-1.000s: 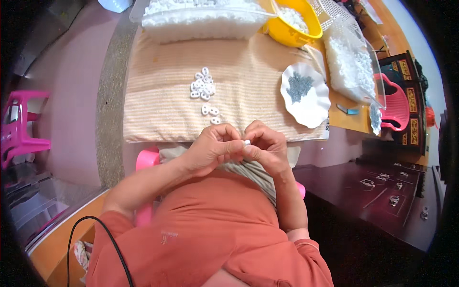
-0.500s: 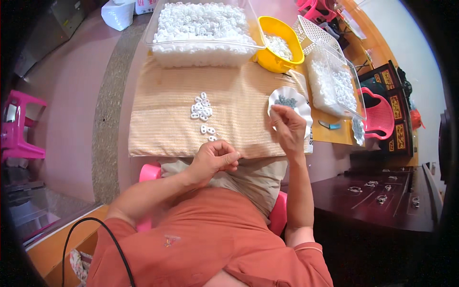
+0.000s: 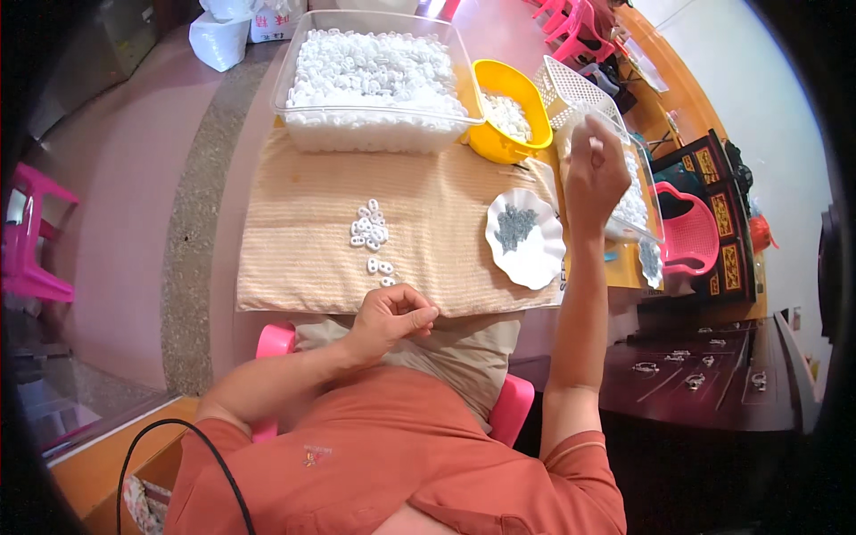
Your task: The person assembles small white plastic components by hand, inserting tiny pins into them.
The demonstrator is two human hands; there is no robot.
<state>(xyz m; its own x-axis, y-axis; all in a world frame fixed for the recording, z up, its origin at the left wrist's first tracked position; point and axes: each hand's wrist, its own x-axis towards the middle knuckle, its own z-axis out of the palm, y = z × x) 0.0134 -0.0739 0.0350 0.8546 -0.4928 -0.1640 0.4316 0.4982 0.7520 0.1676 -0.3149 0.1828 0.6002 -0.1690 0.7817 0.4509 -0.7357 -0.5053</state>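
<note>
My left hand point(image 3: 390, 318) rests at the near edge of the cloth-covered table point(image 3: 294, 276), thumb and fingers pressed together; whatever they hold, if anything, is too small to make out. Just beyond it lie several small white two-holed plastic pieces point(image 3: 369, 234) in a loose cluster. My right hand point(image 3: 596, 174) is raised over the clear bin of white pieces point(image 3: 635, 192) at the right, its fingers curled closed; their contents cannot be made out. Left of that forearm sits a white scalloped dish point(image 3: 533, 267) with small dark grey parts point(image 3: 515, 229) in it.
A large clear tub point(image 3: 379, 125) heaped with white pieces stands at the back. Beside it are a yellow basin point(image 3: 499, 147) with white pieces and a white perforated basket point(image 3: 571, 87). Pink chairs point(image 3: 687, 227) stand to the right, a pink stool point(image 3: 40, 236) at far left.
My right hand has moved from the scalloped dish up and to the right, over the clear bin. My left hand stays at the table's near edge, still pinched. The view has shifted slightly.
</note>
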